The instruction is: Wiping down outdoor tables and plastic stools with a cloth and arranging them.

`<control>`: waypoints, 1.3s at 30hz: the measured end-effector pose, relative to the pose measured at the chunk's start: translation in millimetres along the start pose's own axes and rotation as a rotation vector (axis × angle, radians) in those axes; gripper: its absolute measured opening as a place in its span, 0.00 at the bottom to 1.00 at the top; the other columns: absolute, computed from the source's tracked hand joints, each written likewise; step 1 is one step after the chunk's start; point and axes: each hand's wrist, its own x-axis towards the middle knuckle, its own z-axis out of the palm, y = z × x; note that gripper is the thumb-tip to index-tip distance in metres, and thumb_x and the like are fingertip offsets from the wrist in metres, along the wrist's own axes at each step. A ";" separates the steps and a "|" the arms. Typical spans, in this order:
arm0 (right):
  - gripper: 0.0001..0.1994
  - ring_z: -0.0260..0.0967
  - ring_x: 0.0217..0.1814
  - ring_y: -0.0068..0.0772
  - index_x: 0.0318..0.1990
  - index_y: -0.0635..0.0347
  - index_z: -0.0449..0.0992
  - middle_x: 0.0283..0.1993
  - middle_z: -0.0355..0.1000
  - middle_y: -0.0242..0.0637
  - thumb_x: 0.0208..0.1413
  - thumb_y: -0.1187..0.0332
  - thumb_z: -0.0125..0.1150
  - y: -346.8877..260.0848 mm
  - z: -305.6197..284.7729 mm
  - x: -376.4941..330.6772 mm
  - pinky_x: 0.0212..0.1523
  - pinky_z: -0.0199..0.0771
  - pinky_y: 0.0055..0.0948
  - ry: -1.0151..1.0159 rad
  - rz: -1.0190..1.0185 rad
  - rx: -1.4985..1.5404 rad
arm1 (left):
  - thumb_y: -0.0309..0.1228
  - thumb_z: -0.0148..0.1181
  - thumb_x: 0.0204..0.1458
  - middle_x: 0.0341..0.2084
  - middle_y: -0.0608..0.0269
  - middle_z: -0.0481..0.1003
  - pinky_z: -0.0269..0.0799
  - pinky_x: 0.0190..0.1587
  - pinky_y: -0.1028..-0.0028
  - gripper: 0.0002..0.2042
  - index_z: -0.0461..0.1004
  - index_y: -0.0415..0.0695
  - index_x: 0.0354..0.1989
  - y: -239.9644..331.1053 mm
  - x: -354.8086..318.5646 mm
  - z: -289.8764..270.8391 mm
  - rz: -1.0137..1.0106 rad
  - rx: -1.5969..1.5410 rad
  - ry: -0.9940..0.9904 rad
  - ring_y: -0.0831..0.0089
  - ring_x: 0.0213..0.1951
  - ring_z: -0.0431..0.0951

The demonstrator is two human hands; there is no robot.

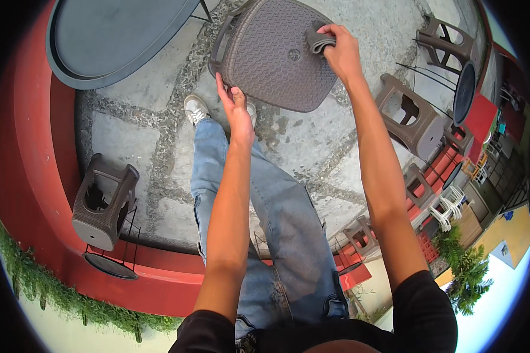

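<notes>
A brown plastic stool with a woven-textured top and a small round hole stands in front of me. My right hand is closed around a folded dark grey cloth, which rests on the far right part of the seat. At the near left corner of the stool, my left hand grips the edge. Its index finger lies along the side and the thumb is by the near face; the other fingers are partly hidden.
A round dark tray table stands at the far left. Another brown stool is beside the low red wall. More brown stools and small black tables line the right. My shoes are on grey stone paving.
</notes>
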 end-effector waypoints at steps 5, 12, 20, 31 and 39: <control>0.20 0.74 0.48 0.55 0.44 0.63 0.79 0.45 0.74 0.48 0.42 0.88 0.57 -84.5 41.4 -107.0 0.53 0.74 0.47 -0.164 0.016 0.051 | 0.46 0.47 0.75 0.83 0.66 0.43 0.50 0.76 0.49 0.33 0.42 0.61 0.84 5.8 -1.7 -2.7 -0.033 0.039 -0.006 0.62 0.80 0.49; 0.20 0.74 0.51 0.46 0.45 0.63 0.78 0.45 0.71 0.43 0.45 0.91 0.54 -76.4 17.2 -219.9 0.55 0.73 0.37 -0.593 0.284 0.320 | 0.40 0.48 0.75 0.83 0.62 0.39 0.48 0.78 0.46 0.34 0.40 0.57 0.84 7.4 12.9 -35.1 -0.030 0.194 -0.123 0.61 0.81 0.47; 0.21 0.82 0.52 0.52 0.56 0.59 0.76 0.50 0.83 0.51 0.56 0.85 0.50 40.9 -103.4 -35.8 0.54 0.79 0.39 0.180 0.222 0.048 | 0.46 0.48 0.75 0.83 0.62 0.41 0.47 0.78 0.48 0.34 0.40 0.60 0.84 22.3 6.8 -10.8 -0.079 0.209 -0.075 0.56 0.80 0.48; 0.48 0.58 0.82 0.43 0.76 0.56 0.66 0.77 0.64 0.52 0.42 0.94 0.36 -43.9 70.2 -204.6 0.80 0.54 0.30 0.447 0.581 0.566 | 0.52 0.46 0.74 0.83 0.72 0.34 0.50 0.72 0.33 0.34 0.36 0.72 0.82 16.8 22.0 -38.8 -0.228 0.260 -0.154 0.60 0.81 0.38; 0.39 0.70 0.74 0.37 0.66 0.58 0.78 0.68 0.77 0.43 0.44 0.90 0.42 -199.4 173.5 -430.3 0.74 0.62 0.30 -0.549 0.577 1.027 | 0.54 0.51 0.72 0.83 0.61 0.34 0.47 0.75 0.38 0.38 0.36 0.68 0.83 33.9 19.7 -42.8 -0.338 0.440 -0.181 0.55 0.82 0.37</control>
